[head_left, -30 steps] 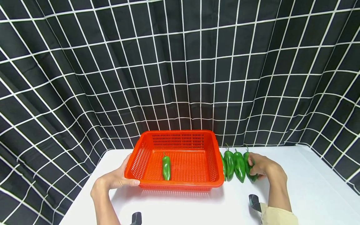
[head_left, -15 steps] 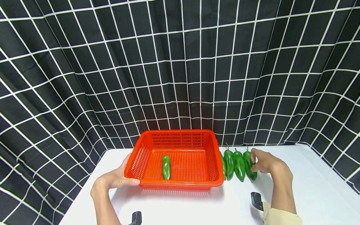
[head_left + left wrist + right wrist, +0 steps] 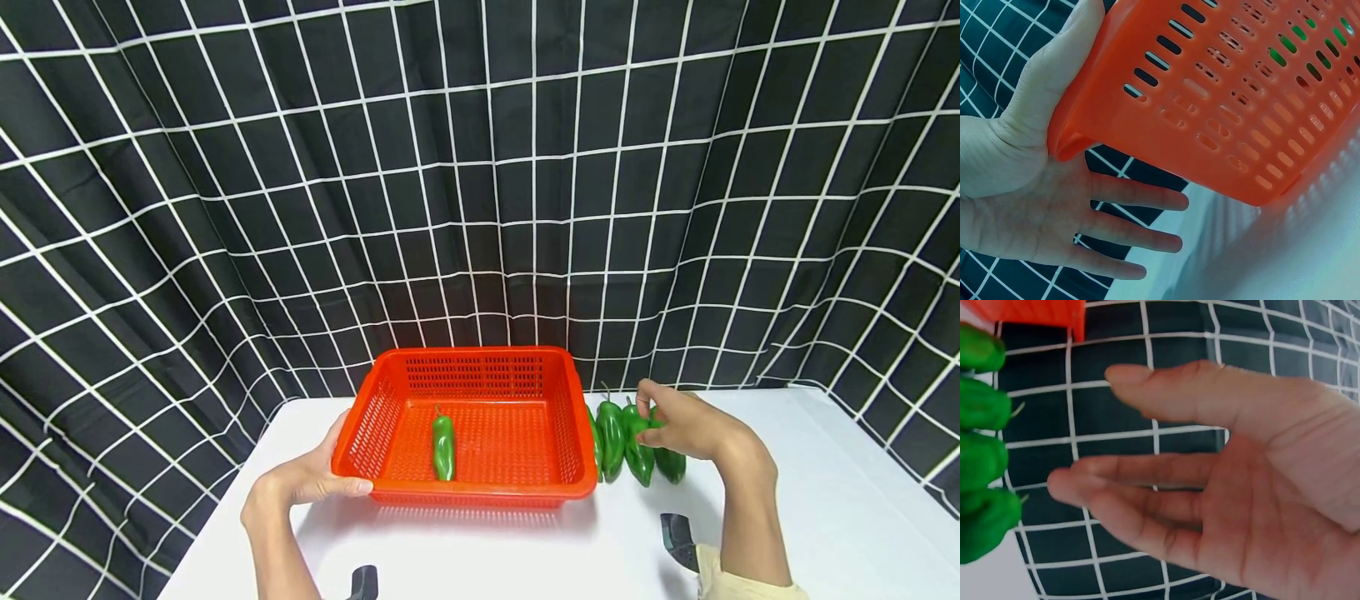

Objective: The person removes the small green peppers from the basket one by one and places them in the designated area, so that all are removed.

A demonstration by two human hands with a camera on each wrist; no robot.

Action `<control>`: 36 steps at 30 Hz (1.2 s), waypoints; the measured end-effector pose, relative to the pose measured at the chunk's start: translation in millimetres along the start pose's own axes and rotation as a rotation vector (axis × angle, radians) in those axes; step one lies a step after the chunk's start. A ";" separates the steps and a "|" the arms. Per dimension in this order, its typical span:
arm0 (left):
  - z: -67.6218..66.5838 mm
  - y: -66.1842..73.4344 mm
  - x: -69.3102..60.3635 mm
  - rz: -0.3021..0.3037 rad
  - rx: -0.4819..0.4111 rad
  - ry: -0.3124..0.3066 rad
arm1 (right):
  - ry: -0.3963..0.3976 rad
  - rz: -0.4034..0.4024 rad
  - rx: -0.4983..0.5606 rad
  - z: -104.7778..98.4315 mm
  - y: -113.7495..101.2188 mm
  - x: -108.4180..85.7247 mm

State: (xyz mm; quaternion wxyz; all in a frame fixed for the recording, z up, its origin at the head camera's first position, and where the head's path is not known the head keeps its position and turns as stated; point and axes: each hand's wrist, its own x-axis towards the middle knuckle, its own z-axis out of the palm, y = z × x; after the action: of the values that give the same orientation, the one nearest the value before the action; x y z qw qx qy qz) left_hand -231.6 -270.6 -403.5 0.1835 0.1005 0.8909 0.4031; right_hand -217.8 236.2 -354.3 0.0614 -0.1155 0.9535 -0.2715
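My left hand point(image 3: 307, 475) steadies the red perforated plastic basket point(image 3: 480, 490) at its near left corner. Its thumb lies along the front rim, and in the left wrist view three fingers stretch out straight beneath the corner. Inside the basket lies one green pepper point(image 3: 444, 447). To its right, several green peppers lie side by side, among them a pepper point(image 3: 611, 442) beside the basket wall. Over the rightmost ones hovers my right hand point(image 3: 693, 425), thumb and fingers apart with nothing between them. In the right wrist view, the peppers point(image 3: 984, 456) show beyond its fingertips.
All of this stands on a white table point(image 3: 510, 562). A black curtain with white grid lines point(image 3: 487, 192) hangs behind and at both sides. Dark wrist-worn devices point(image 3: 678, 537) show near both forearms.
My right hand has let go of the rightmost pepper, drawn back slightly, then moved left over the neighbouring peppers. My left hand and the basket have stayed put.
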 end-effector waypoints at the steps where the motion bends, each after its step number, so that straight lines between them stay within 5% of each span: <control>1: 0.0 0.1 -0.1 -0.004 0.001 0.001 | 0.003 -0.033 0.014 0.7 -3.1 0.3; 7: 0.0 0.0 0.3 -0.019 0.023 0.013 | 0.003 -0.195 0.070 7.8 -26.2 7.5; 12: -0.6 -0.4 0.7 -0.001 0.019 0.013 | -0.018 -0.254 0.102 20.3 -49.3 19.9; 36: 0.7 -0.3 4.7 0.004 0.031 0.036 | 0.069 -0.394 -0.052 132.0 -117.1 76.0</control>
State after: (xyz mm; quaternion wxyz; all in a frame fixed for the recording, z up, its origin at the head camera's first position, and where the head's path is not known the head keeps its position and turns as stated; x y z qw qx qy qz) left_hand -235.6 -268.8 -405.3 0.1648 0.0977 0.9002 0.3912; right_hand -245.6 53.8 -407.6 -0.0288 -0.2919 0.9208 -0.2572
